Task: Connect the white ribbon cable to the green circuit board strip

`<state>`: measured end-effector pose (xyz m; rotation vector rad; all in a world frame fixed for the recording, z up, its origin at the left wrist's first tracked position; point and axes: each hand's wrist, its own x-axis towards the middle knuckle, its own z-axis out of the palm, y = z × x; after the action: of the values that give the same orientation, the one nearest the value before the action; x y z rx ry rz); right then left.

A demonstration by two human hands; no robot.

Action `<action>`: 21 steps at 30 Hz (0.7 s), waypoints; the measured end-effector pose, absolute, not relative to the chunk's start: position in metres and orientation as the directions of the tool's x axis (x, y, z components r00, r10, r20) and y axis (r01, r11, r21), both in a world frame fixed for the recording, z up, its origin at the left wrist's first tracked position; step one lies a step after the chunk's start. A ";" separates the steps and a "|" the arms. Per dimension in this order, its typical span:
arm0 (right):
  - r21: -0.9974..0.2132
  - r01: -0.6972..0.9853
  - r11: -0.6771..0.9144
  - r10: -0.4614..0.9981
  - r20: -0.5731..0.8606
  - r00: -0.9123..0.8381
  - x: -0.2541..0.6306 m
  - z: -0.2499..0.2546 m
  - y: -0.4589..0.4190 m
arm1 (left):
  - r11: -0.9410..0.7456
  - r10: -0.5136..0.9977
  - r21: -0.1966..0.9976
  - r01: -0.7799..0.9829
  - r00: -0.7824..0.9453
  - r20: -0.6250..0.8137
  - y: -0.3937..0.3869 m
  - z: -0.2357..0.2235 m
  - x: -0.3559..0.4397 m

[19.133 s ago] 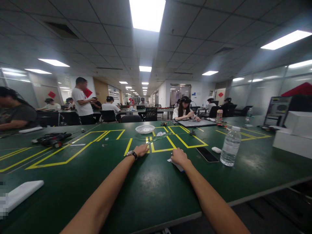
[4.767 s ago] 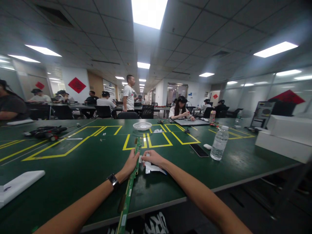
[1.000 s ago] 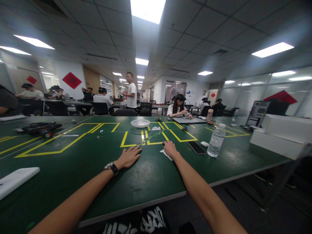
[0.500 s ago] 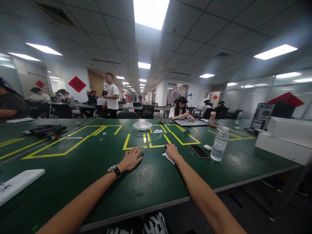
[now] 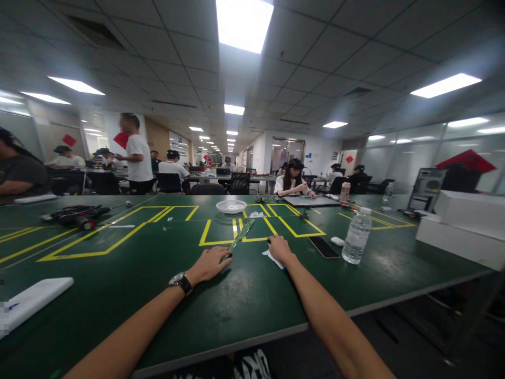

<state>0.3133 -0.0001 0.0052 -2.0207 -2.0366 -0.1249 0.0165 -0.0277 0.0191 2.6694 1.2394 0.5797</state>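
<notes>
My left hand (image 5: 209,264) is closed on the near end of a long, narrow green circuit board (image 5: 242,234), which slants away to the right over the yellow tape lines. The thumb and fingers meet around that end. My right hand (image 5: 281,249) rests on the table with its fingers curled. A small dark thing, too small to name, shows at its fingertips. Beneath this hand lies a crumpled white paper or tissue (image 5: 272,258), partly covered by the palm.
A phone (image 5: 323,247), a white case (image 5: 336,241) and a water bottle (image 5: 357,237) stand to the right. Further off are a white dish (image 5: 231,207) and a seated person (image 5: 292,181). Dark tools (image 5: 77,216) lie left; white boxes (image 5: 460,231) sit far right.
My left hand has closed on the circuit board and drawn it nearer, turning it steeper. The right hand stays put. A standing person in the background has moved left.
</notes>
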 end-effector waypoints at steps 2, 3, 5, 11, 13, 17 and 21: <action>-0.131 0.991 0.024 0.970 0.242 0.008 0.314 0.006 0.000 | -0.673 0.740 0.341 0.656 0.599 0.308 -0.034 0.028 0.014; -0.133 0.991 0.024 0.971 0.238 0.008 0.314 0.007 0.000 | -0.677 0.736 0.381 0.630 0.594 0.324 -0.037 0.031 0.014; -0.135 0.991 0.023 0.973 0.232 0.009 0.313 0.008 -0.001 | -0.674 0.738 0.442 0.592 0.565 0.369 -0.042 0.036 0.015; -0.133 0.991 -0.031 0.967 0.248 0.063 0.307 0.013 -0.005 | -0.666 0.745 0.282 0.691 0.592 0.307 -0.044 0.018 0.023; -0.133 0.988 -0.084 0.959 0.258 0.116 0.303 0.015 -0.006 | -0.656 0.754 0.215 0.724 0.613 0.236 -0.043 0.012 0.025; -0.138 0.981 -0.138 0.956 0.241 0.169 0.295 0.018 -0.009 | -0.639 0.768 0.191 0.746 0.600 0.224 -0.042 0.010 0.027; -0.142 0.987 -0.070 0.973 0.210 0.099 0.292 0.019 -0.013 | -0.551 0.827 0.239 0.799 0.486 0.283 -0.042 0.013 0.028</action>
<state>0.2917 -0.0126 0.0195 -2.1302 -1.9545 -0.0864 0.0280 -0.0418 0.0127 2.6423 1.4492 0.5677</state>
